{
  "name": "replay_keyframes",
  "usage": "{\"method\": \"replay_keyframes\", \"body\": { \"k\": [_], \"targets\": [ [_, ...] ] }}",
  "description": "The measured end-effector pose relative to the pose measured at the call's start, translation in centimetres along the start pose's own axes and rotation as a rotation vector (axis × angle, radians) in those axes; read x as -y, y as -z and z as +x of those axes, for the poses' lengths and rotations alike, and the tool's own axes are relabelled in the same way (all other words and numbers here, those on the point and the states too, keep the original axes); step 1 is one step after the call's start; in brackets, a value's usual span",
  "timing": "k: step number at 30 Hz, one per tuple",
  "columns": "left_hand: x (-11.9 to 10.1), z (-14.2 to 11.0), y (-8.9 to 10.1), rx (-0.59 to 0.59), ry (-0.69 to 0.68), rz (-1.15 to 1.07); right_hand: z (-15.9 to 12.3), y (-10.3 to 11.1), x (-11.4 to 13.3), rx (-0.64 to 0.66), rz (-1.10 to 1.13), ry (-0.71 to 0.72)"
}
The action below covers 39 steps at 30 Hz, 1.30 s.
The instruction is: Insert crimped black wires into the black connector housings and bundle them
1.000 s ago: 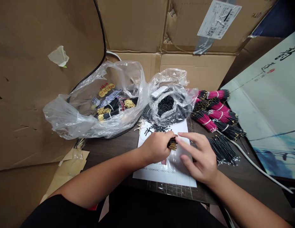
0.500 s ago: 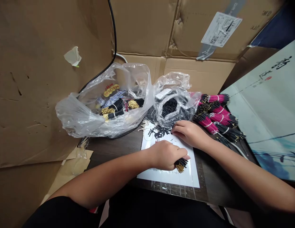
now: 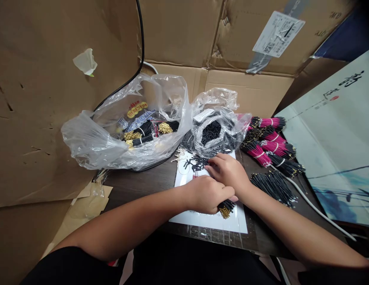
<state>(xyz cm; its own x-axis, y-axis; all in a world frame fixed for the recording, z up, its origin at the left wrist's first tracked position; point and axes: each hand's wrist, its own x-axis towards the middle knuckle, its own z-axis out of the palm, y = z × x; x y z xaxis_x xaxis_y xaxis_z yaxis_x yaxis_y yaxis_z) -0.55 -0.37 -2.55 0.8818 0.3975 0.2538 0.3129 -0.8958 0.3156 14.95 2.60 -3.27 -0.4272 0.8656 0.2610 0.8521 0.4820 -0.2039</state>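
Observation:
My left hand (image 3: 208,194) is closed round a bundle of black wires with gold tips (image 3: 225,207), held over a white sheet (image 3: 232,223) on the dark table. My right hand (image 3: 228,171) reaches across above it, fingertips down at a small pile of short black tubes (image 3: 196,163) on the sheet; I cannot make out whether it pinches one. Just behind lies a clear bag of the same black tubes (image 3: 215,130).
A large clear bag with wire bundles (image 3: 133,130) lies at the left. Pink and black wire bundles (image 3: 269,142) and loose black wires (image 3: 273,186) lie at the right beside a white cable (image 3: 315,208). Cardboard walls (image 3: 53,118) close in left and back.
My left hand with the wire bundle dropped toward me over the sheet. My right hand went from beside the bundle out to the tube pile, then shifted slightly left.

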Motion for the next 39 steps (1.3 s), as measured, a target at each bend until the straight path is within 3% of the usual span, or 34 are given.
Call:
{"method": "replay_keyframes", "body": {
  "k": [12, 15, 20, 24, 28, 33, 39],
  "targets": [
    [0.3, 0.1, 0.7, -0.067, 0.039, 0.006, 0.7, -0.4, 0.0, 0.025, -0.154, 0.125],
    [1.2, 0.0, 1.2, -0.145, 0.151, -0.025, 0.5, 0.0, -0.4, 0.023, -0.131, 0.118],
    [2.9, 0.3, 2.5, -0.249, 0.469, -0.168, -1.0, 1.6, -0.7, -0.022, -0.054, 0.038],
    [2.9, 0.7, 2.7, -0.101, 0.463, -0.187, -3.3, 2.3, -0.5, -0.084, 0.053, -0.01],
    [2.4, 0.9, 2.3, 0.03, 0.426, -0.071, -4.5, 1.9, -0.4, -0.087, 0.113, 0.007],
    [2.3, 1.2, 2.6, 0.111, 0.477, -0.041, -4.1, 1.2, -0.5, -0.13, 0.242, 0.004],
    [2.3, 1.5, 2.8, 0.164, 0.496, 0.038, -4.4, 1.4, -0.8, -0.188, 0.453, -0.14]
  ]
}}
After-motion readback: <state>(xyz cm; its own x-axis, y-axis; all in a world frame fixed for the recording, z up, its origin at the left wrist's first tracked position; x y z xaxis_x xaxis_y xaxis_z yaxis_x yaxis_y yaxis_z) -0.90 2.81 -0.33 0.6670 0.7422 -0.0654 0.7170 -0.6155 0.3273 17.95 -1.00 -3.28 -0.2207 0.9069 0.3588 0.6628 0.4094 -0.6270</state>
